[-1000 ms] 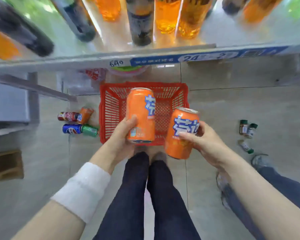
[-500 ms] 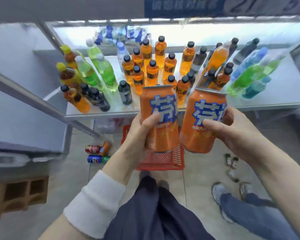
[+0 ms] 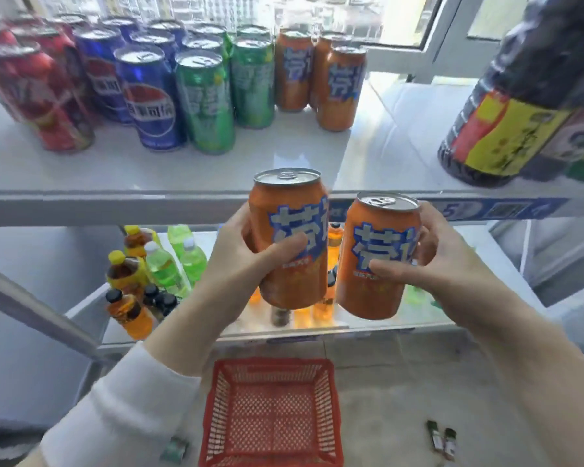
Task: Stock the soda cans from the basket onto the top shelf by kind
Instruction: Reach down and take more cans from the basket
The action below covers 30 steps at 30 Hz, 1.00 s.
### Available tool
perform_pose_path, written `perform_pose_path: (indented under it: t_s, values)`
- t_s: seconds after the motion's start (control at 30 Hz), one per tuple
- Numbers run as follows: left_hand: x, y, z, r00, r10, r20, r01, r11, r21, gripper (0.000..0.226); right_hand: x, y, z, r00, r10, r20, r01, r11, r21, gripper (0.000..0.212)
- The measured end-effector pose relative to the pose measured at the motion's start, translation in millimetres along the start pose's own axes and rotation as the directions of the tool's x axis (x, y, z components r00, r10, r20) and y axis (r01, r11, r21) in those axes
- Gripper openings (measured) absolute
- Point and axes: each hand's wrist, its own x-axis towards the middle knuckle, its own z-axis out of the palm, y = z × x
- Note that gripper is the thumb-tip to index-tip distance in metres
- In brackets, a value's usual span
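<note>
My left hand grips an upright orange soda can, and my right hand grips a second orange can beside it. Both cans hover in front of the top shelf's front edge. On that shelf stand rows of cans by kind: red cans at the left, then blue cans, green cans and orange cans at the right of the group. The red basket sits on the floor below and looks empty.
Large dark bottles stand at the shelf's right end. The lower shelf holds many orange, green and dark drink bottles. Small jars lie on the floor right of the basket. A window frame is behind the shelf.
Both hands have lifted the orange cans from over the basket up to the top shelf's edge. My view rose from the lower shelf to the top shelf.
</note>
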Motion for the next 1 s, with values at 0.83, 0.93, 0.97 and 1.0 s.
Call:
perform_pose_path:
  t_s: [0.83,0.93,0.97,1.0]
  values:
    - [164.3,51.5,-8.3,0.98,0.162,0.111,-0.195,0.742,0.641,0.068,166.1,-50.7,-41.8,0.995,-0.095,-0.019,0.081,0.918,-0.388,0.077]
    - [168.7,54.3,-7.8,0.982,0.113,0.148,-0.184,0.706,0.684,0.07,164.7,-52.4,-41.7,0.996,-0.085,0.01,0.082,0.911,-0.404,0.076]
    - [169.8,56.0,-8.1,0.982,0.09,0.165,-0.181,0.684,0.706,0.071,164.2,-53.6,-41.7,0.996,-0.083,0.027,0.087,0.906,-0.414,0.075]
    - [170.8,58.7,-8.6,0.98,0.071,0.185,-0.186,0.655,0.733,0.073,163.6,-55.0,-41.8,0.995,-0.085,0.044,0.096,0.898,-0.43,0.075]
